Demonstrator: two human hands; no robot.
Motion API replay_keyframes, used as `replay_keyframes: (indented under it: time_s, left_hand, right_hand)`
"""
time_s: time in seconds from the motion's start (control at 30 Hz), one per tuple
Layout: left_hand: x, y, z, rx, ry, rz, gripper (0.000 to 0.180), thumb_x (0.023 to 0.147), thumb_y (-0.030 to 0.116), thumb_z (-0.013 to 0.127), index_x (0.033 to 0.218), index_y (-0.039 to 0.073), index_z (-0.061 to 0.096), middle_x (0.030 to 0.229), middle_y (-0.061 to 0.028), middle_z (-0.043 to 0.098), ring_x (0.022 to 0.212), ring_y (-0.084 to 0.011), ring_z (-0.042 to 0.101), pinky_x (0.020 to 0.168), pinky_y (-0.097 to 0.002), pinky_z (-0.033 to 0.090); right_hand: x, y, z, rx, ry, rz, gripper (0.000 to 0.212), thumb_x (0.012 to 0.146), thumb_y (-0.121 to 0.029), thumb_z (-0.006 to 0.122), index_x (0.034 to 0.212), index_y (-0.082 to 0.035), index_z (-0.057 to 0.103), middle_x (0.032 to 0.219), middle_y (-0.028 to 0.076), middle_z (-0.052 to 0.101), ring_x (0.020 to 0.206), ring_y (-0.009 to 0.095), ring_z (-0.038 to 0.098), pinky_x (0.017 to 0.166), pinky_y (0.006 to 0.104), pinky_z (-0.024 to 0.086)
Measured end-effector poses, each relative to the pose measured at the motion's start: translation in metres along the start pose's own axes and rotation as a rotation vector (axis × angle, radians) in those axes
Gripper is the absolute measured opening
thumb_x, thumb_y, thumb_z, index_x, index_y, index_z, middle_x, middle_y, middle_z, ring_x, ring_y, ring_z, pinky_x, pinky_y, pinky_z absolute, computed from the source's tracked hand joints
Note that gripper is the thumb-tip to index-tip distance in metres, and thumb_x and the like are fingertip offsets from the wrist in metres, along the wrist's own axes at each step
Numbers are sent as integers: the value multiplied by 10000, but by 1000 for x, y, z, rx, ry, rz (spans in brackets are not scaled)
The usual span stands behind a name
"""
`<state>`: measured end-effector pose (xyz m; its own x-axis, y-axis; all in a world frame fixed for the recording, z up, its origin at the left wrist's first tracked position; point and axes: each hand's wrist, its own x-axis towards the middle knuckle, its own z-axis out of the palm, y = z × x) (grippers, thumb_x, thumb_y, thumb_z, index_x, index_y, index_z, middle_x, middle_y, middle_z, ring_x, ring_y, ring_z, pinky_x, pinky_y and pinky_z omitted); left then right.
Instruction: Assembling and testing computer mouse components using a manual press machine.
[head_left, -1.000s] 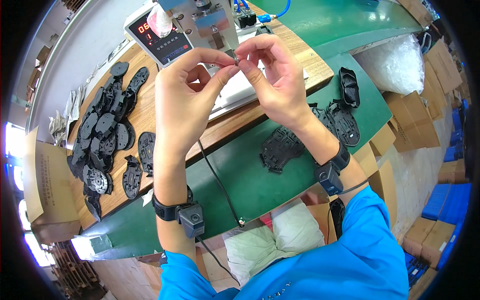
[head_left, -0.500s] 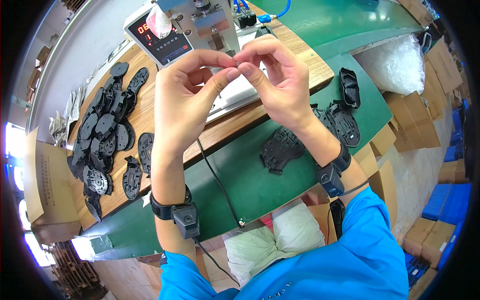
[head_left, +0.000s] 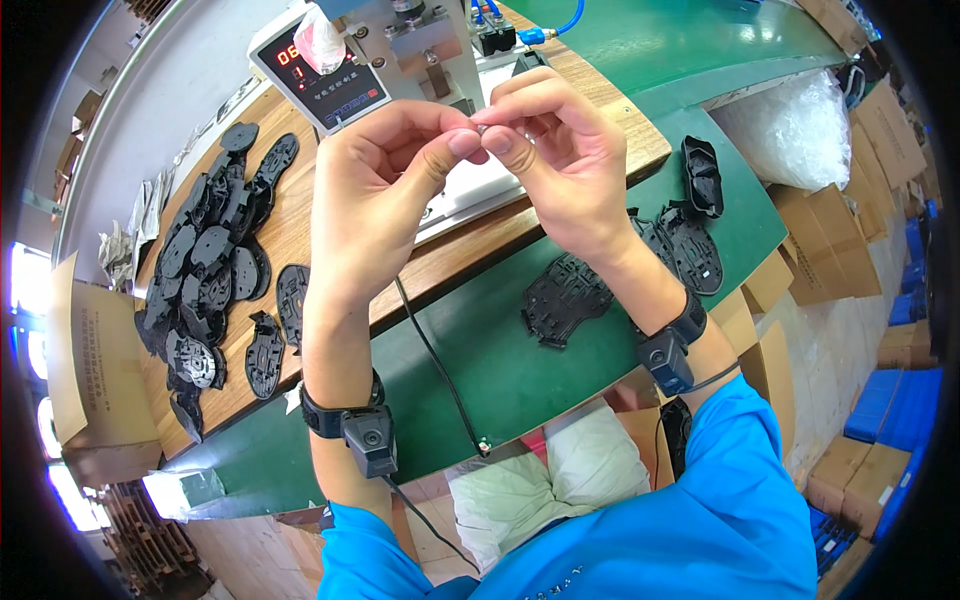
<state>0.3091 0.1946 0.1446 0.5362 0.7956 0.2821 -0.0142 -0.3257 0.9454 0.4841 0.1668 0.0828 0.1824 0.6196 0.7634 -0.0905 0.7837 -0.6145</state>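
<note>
Both hands are raised in front of a metal bench machine (head_left: 425, 60). My left hand (head_left: 375, 190) is pinched, thumb against index finger. Close against it, my right hand (head_left: 570, 165) pinches too, its other fingers curled. A tiny part (head_left: 481, 129) shows between the fingertips, too small to name. Behind the hands lies the machine's white base plate (head_left: 465, 195). A control box (head_left: 318, 72) with a red lit display stands at the machine's left.
Black plastic shells (head_left: 210, 250) are heaped on the wooden board (head_left: 440, 255) at left. More black shells (head_left: 565, 300) lie on the green table (head_left: 420, 360) at right. A cable (head_left: 435, 355) crosses the table's front. Cardboard boxes (head_left: 825, 240) and a clear plastic bag (head_left: 790, 125) stand at right.
My right hand has shifted slightly right, and its thumb has moved a little away from the left fingertips. The left hand has hardly moved.
</note>
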Motion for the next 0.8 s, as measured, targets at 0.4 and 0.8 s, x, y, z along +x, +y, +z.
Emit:
replay_keyframes:
  time_s: [0.4,0.8]
  left_hand:
    - [-1,6,1,-112,-54,-58,219,988,165,758,1076,-34,733,952,-73,771,897,-99,711,772,-225,530]
    - [-1,7,3,-164,-53,-65,225,966,158,776,1055,-44,732,940,-88,761,895,-118,712,807,-240,549]
  right_hand:
    - [1,-3,-2,199,-10,78,125,959,-8,754,1066,23,700,1023,81,678,910,148,681,828,284,570]
    - [1,1,-5,260,4,105,130,917,15,791,1037,-4,745,976,35,687,878,90,618,799,245,521]
